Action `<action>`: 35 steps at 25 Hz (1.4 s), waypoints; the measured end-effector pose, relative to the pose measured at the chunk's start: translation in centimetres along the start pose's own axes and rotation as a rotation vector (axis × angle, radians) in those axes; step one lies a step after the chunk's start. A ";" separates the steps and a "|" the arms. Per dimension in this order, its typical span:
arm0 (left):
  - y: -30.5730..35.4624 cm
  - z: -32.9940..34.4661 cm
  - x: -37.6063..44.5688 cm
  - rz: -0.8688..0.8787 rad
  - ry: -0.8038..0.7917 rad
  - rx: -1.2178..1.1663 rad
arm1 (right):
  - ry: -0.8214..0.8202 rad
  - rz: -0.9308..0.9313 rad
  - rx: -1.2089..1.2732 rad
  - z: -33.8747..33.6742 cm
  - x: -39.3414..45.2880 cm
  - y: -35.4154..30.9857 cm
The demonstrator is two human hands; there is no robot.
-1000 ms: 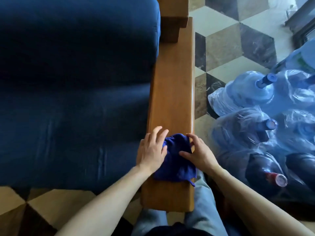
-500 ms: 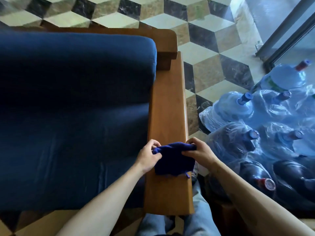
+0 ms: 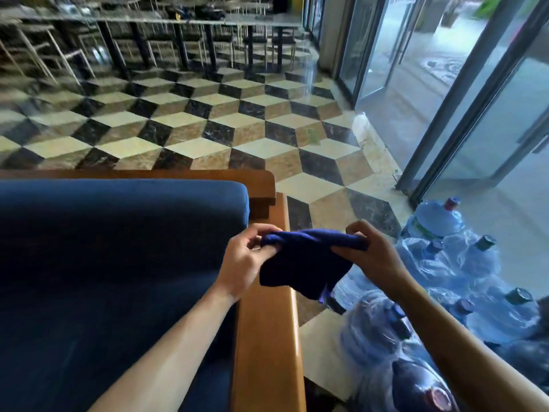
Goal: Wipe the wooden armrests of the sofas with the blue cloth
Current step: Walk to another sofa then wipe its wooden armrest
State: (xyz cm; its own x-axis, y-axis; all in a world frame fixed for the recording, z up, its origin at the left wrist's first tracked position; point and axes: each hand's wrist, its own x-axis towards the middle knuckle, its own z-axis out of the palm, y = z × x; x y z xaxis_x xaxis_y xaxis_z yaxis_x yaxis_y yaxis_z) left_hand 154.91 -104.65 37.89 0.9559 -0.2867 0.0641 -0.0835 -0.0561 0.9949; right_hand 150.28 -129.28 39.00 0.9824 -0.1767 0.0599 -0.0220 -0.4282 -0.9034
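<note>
While the cloth point(image 3: 303, 263) is held clear of the wood, it is pinched at its top edge between the left hand point(image 3: 242, 263) and the right hand point(image 3: 375, 258), each with thumb and curled fingers closed on a corner. The fabric is stretched between them and hangs above the front part of the armrest point(image 3: 267, 337), at the right edge of the sofa point(image 3: 118, 263); it appears not to touch it. Such a two-handed hold is probably meant for refolding or turning a fresh face downward before wiping is carried out. Water bottles point(image 3: 463, 281) are stacked on the floor beside the armrest.
</note>
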 end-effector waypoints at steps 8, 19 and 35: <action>9.3 8.3 5.8 0.146 -0.019 -0.108 | 0.130 -0.255 -0.059 -12.2 4.0 -4.5; 13.2 19.8 12.1 0.206 0.078 -0.027 | 0.094 -0.289 0.012 -23.5 9.3 -1.2; 12.1 22.0 19.2 0.252 0.076 -0.010 | 0.121 -0.296 0.116 -25.4 15.7 0.9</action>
State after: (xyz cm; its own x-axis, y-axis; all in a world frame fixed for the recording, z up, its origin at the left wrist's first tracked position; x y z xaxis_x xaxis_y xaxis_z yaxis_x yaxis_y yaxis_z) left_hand 166.04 -131.84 49.49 0.9237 -0.2180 0.3149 -0.3189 0.0174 0.9476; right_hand 160.94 -154.92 49.88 0.9137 -0.1664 0.3708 0.2893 -0.3743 -0.8810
